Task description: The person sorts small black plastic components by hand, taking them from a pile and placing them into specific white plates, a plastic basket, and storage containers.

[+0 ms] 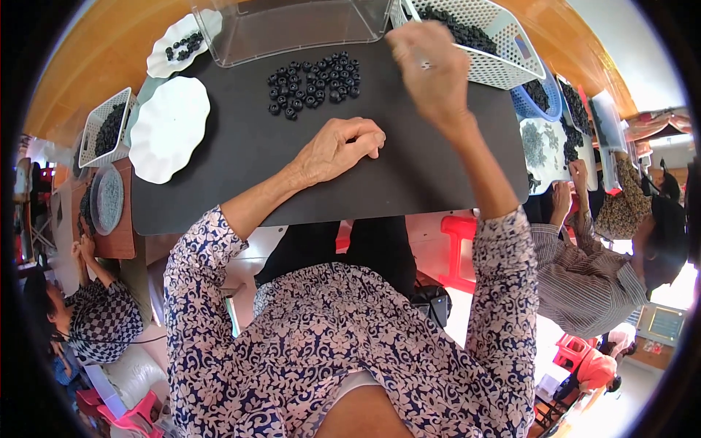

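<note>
1. While the left hand [332, 152] rests curled on the bench [241, 139], I cannot tell what its fingers [370, 141] hold.
2. Just beyond those fingers lie the beads [320, 84]; keeping them bunched should stop strays rolling.
3. Farther right, the blurred right hand [434, 73] hovers by the basket [504, 71], its grip unclear; slow, low moves would likely spill least.

- Blouse [328, 314]: densely printed with pale pinkish flowers, leaves and curling scrolls on navy blue.
- Left sleeve [197, 274] and right sleeve [504, 274]: the blouse's same print, roomy, ending partway down the forearms.
- Left hand [336, 152] and right hand [431, 73]: bare, beyond the blouse's cuffs.
- Neckline edging [356, 381]: whitish, curved, just inside the blouse's collar opening.
- Trousers [383, 252]: plain black, below the blouse's hem.
</note>
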Available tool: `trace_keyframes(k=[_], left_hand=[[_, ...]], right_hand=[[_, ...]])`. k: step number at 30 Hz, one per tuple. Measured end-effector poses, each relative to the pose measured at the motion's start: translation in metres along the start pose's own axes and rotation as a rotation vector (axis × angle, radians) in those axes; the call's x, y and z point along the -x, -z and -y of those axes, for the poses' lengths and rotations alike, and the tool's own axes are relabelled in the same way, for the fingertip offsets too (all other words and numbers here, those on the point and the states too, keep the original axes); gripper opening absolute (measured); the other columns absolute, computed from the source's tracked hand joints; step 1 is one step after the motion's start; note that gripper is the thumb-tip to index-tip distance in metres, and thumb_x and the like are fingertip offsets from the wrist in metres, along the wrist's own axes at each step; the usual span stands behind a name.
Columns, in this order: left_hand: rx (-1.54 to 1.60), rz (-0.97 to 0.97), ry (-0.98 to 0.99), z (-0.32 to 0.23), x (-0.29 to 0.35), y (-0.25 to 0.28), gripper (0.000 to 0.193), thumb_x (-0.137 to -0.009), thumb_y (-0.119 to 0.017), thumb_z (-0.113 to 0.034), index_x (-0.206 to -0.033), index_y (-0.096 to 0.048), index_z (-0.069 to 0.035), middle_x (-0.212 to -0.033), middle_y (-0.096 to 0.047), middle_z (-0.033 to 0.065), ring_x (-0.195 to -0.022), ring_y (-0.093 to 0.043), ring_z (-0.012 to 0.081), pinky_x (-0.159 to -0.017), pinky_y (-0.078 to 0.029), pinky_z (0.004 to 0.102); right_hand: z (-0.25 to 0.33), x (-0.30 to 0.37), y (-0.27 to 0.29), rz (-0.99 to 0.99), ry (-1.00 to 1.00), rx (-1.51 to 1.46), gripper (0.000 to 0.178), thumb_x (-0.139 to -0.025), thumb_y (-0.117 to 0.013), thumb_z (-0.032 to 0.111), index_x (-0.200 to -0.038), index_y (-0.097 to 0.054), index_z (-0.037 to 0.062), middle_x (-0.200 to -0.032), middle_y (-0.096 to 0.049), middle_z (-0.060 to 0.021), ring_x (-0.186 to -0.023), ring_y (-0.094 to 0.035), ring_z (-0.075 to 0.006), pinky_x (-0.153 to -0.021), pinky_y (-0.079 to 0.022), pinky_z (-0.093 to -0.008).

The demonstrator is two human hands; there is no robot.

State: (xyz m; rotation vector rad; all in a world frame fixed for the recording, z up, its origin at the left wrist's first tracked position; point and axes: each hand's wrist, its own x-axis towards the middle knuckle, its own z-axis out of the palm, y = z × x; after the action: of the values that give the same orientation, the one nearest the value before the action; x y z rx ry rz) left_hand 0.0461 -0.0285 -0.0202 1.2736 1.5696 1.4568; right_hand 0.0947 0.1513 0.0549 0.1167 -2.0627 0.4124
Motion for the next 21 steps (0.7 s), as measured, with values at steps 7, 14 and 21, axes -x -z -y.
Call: trace_keyframes(k=[7, 14, 21], left_hand=[[-0.096, 0.015, -0.024, -0.008, -0.006, -0.012, 0.023, -0.087, -0.054, -0.019, -0.089, -0.064, 0.001, -0.076, -0.062, 0.0083, -0.071, -0.058, 0.0152, -0.067, -0.046, 0.0301], [-0.058, 0.016, 0.031, -0.009, -0.004, -0.010, 0.018, -0.089, -0.053, -0.014, -0.092, -0.063, 0.000, -0.080, -0.064, 0.0054, -0.075, -0.059, 0.0121, -0.071, -0.047, 0.0265], [0.240, -0.265, 0.064, 0.001, -0.008, -0.002, 0.018, -0.094, -0.049, -0.014, -0.095, -0.061, -0.001, -0.082, -0.066, 0.0050, -0.077, -0.059, 0.0091, -0.074, -0.049, 0.0246]], right_hand=[[-0.001, 0.066, -0.016, 0.363, -0.404, -0.135, 0.018, -0.078, -0.068, 0.004, -0.096, -0.067, 0.0019, -0.080, -0.062, -0.0073, -0.063, -0.058, -0.0196, -0.061, -0.048, -0.0307], [0.001, 0.070, -0.024, 0.406, -0.359, -0.027, 0.020, -0.076, -0.072, 0.009, -0.094, -0.067, 0.0027, -0.080, -0.061, -0.0058, -0.060, -0.055, -0.0155, -0.057, -0.046, -0.0282], [0.016, 0.076, -0.027, 0.099, -0.609, -0.326, 0.018, -0.075, -0.075, 0.003, -0.092, -0.067, 0.0023, -0.064, -0.053, 0.0021, -0.057, -0.046, -0.0039, -0.051, -0.039, -0.0206]])
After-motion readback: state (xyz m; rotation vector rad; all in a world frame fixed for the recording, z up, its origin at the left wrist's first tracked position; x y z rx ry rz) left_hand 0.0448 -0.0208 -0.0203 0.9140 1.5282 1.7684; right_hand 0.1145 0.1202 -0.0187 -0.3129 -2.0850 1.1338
